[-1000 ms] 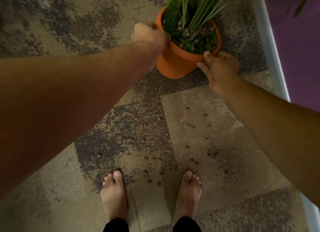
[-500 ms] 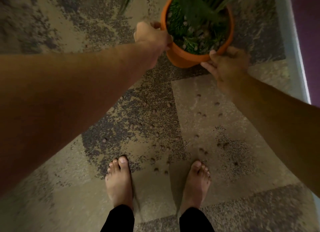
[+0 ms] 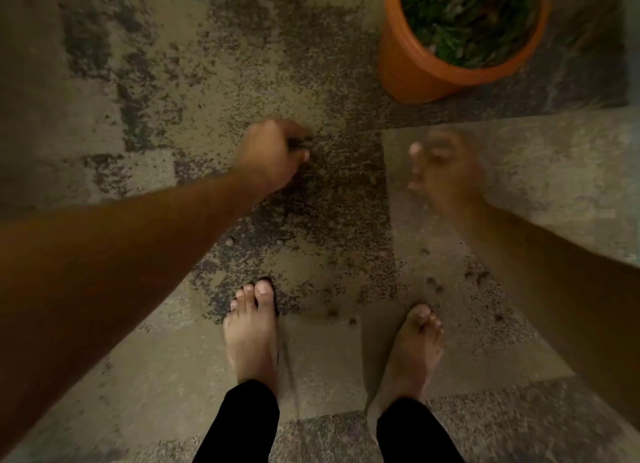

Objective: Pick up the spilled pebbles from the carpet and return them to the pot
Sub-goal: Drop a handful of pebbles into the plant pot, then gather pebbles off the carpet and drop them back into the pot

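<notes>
The orange pot (image 3: 408, 71) with a green plant stands upright on the carpet at the top right. Several small brown pebbles (image 3: 278, 243) lie scattered on the carpet between the pot and my bare feet, with more pebbles (image 3: 431, 282) to the right. My left hand (image 3: 273, 151) is low over the dark patch of carpet with its fingers curled shut; nothing shows in it. My right hand (image 3: 443, 165) is motion-blurred below the pot, apart from it, with the fingers apart and nothing seen in them.
My left foot (image 3: 251, 334) and my right foot (image 3: 412, 355) stand on the patchy beige and grey carpet (image 3: 138, 82), with pebbles close to the toes. A pale strip (image 3: 632, 30) runs along the right edge beside the pot.
Both hands have let go of the pot's rim and dropped down toward the carpet. The view has shifted, so the pot now sits farther up and right.
</notes>
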`<state>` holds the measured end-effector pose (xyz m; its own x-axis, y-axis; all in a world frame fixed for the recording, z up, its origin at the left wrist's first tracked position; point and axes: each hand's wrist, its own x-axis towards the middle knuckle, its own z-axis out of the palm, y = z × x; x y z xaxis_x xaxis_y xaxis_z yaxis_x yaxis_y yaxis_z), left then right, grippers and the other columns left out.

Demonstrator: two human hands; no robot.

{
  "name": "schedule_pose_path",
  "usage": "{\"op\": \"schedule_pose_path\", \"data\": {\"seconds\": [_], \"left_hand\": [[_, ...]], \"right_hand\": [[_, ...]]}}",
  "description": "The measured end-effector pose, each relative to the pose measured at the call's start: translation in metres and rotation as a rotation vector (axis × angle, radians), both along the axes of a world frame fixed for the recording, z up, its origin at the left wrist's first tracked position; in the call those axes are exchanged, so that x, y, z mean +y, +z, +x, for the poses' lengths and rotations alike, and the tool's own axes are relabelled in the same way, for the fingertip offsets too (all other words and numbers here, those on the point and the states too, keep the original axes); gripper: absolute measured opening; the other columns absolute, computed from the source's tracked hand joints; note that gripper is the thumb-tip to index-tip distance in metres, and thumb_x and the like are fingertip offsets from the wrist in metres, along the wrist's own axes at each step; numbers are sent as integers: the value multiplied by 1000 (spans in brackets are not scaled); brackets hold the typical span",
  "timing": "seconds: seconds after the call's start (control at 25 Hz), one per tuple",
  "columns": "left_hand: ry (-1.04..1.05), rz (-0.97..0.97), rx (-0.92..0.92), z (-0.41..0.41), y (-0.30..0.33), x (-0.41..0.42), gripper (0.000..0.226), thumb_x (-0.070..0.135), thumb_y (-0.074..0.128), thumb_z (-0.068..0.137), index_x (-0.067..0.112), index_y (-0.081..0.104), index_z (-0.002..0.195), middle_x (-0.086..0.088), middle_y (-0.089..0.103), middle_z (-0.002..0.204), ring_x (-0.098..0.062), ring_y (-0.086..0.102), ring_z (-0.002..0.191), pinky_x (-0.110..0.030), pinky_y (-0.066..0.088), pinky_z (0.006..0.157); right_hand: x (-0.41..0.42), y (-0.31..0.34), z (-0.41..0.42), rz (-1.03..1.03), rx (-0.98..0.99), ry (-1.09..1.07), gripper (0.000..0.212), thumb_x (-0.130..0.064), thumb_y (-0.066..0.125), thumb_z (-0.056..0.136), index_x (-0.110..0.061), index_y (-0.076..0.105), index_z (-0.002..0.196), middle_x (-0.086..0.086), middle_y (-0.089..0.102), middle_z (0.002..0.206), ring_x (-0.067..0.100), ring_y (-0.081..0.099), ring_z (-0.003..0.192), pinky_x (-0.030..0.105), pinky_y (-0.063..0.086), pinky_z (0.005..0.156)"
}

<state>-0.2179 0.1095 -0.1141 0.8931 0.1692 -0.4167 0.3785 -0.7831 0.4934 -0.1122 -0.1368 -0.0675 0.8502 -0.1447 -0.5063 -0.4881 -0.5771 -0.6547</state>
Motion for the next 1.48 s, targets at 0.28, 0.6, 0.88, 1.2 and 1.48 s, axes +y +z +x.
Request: {"op": "schedule_pose_path", "data": {"seconds": [0.28, 0.6, 0.88, 1.2, 1.48], "left_hand": [[-36, 218, 198, -91, -18, 17, 59, 42, 66, 82, 25, 39, 132, -17, 41, 133, -43, 49, 115, -57, 52, 84], [33, 58, -14, -121, -42, 22, 24, 8, 61, 86, 6, 60, 110, -21, 52, 110, -42, 58, 92, -48, 53, 76], [-16, -34, -135, -100, -34, 6, 10, -1, 60, 84, 1, 66, 91, -20, 58, 94, -37, 59, 78, -40, 49, 68], [-177, -81, -193, -44, -42, -27, 21, -1, 54, 89, 5, 64, 106, -18, 55, 104, -38, 57, 85, -46, 51, 71], [-353, 21, -63, -36, -50, -26, 21, -3, 57, 85, 8, 67, 100, -14, 53, 103, -36, 56, 86, -49, 52, 71]], "right_hand": [[23, -61, -94, -185, 55, 611, 53, -38, 66, 86, -21, 45, 132, 11, 53, 114, 24, 55, 100, 34, 47, 79], [6, -64, -157, -419, 19, 910, 66, -34, 67, 86, -22, 33, 141, 12, 36, 132, 32, 45, 116, 43, 52, 88], [10, -74, -166, -308, -4, 861, 47, -2, 61, 87, -15, 49, 131, 12, 43, 118, 28, 53, 101, 25, 42, 82], [14, -80, -160, -266, -115, 849, 25, -1, 54, 89, -10, 64, 110, 13, 52, 101, 29, 58, 79, 42, 55, 73], [21, -73, -140, -190, -114, 613, 26, -3, 59, 89, -11, 67, 112, 10, 58, 104, 17, 59, 83, 21, 49, 79]]}}
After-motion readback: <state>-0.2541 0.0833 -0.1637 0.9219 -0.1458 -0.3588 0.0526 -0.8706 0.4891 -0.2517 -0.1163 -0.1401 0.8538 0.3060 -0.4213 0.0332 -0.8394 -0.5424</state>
